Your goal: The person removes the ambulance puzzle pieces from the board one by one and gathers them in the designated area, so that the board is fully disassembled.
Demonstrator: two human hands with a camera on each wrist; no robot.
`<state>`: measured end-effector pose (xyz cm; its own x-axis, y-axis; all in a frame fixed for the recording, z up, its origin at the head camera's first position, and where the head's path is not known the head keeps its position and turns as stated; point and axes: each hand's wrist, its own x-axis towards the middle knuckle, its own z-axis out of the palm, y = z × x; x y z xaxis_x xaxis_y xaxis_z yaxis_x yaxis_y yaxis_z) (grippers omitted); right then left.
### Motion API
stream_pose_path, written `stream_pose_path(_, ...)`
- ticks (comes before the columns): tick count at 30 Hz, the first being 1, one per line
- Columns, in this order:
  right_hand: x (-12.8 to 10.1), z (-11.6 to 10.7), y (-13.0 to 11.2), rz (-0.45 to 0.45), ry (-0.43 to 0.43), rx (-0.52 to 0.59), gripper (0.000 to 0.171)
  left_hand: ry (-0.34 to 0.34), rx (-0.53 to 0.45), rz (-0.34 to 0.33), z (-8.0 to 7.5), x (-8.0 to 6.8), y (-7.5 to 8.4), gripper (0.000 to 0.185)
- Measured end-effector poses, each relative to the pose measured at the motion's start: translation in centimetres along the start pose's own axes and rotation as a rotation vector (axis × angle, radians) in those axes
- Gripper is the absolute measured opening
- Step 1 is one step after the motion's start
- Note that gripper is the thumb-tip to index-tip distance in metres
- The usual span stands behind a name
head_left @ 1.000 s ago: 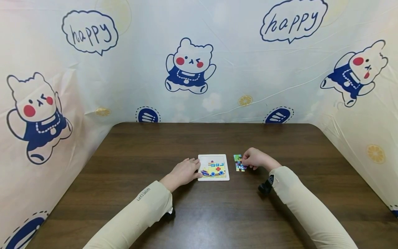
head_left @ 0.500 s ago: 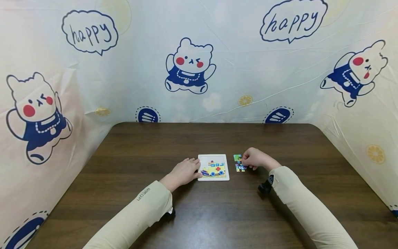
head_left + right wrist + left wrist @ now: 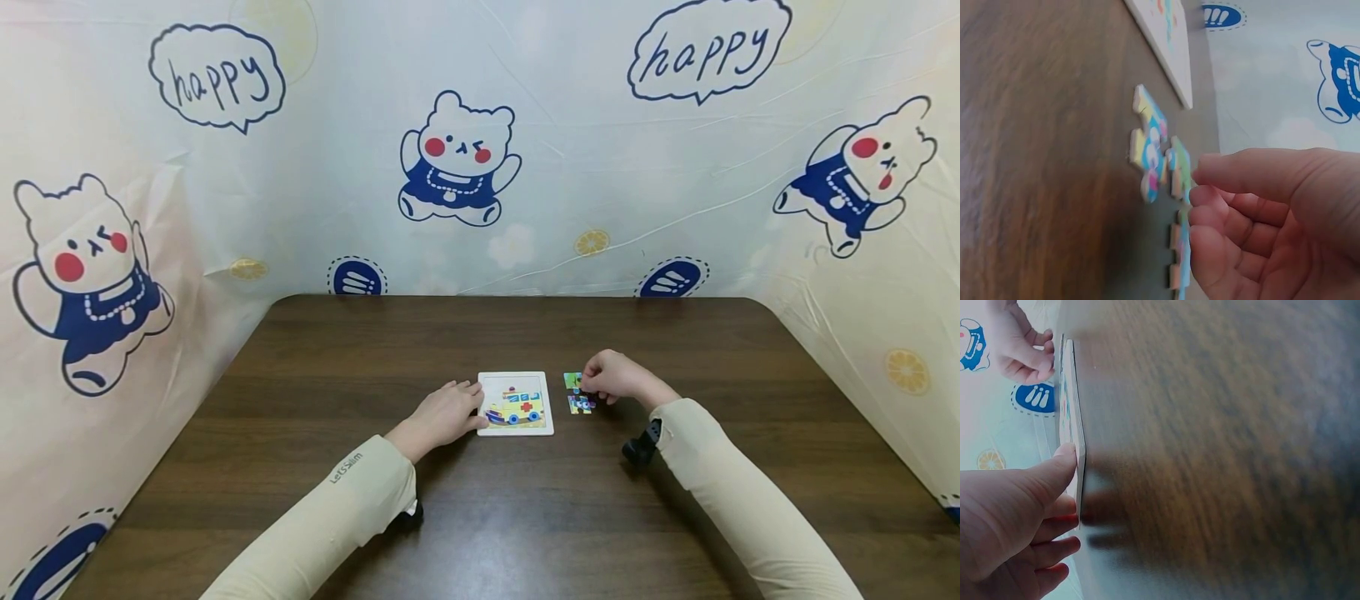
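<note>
A white-framed puzzle board point(image 3: 516, 431) with a yellow ambulance picture lies on the table. My left hand point(image 3: 444, 414) rests at its left edge, fingers loosely extended; in the left wrist view the thumb point(image 3: 1063, 456) touches the frame edge. Right of the board lie loose puzzle pieces: a green one point(image 3: 572, 380) and, nearer me, a blue-and-purple one point(image 3: 579, 406). Over them my right hand point(image 3: 618, 377) pinches a small puzzle piece point(image 3: 1180, 169) at its thumb and index fingertips. Part of that piece is hidden behind the fingers.
The brown wooden table point(image 3: 487, 517) extends around the board on all sides. Behind it hangs a curtain point(image 3: 555, 167) printed with bears. Black wrist cameras point(image 3: 641, 448) sit under both sleeves. A further puzzle piece point(image 3: 1180, 250) lies beneath the right fingers.
My right hand has shifted slightly left and away from me. A dark gap has opened between the green piece and the blue-and-purple one. The left hand and board have not moved.
</note>
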<state>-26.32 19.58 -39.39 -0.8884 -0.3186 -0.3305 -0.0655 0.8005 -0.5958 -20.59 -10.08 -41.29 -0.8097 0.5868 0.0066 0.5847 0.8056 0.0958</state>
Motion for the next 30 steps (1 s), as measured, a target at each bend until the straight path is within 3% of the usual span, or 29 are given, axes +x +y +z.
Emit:
stream_pose_path(15, 0.1, 0.4, -3.5, -0.093, 0.028, 0.098, 0.02, -0.007, -0.022, -0.008, -0.3, -0.1, 0.2, 0.031)
stream_pose_path(30, 0.7, 2.5, -6.0, -0.141, -0.027, 0.126, 0.028, -0.032, -0.018, -0.022, -0.4, -0.1, 0.3, 0.032)
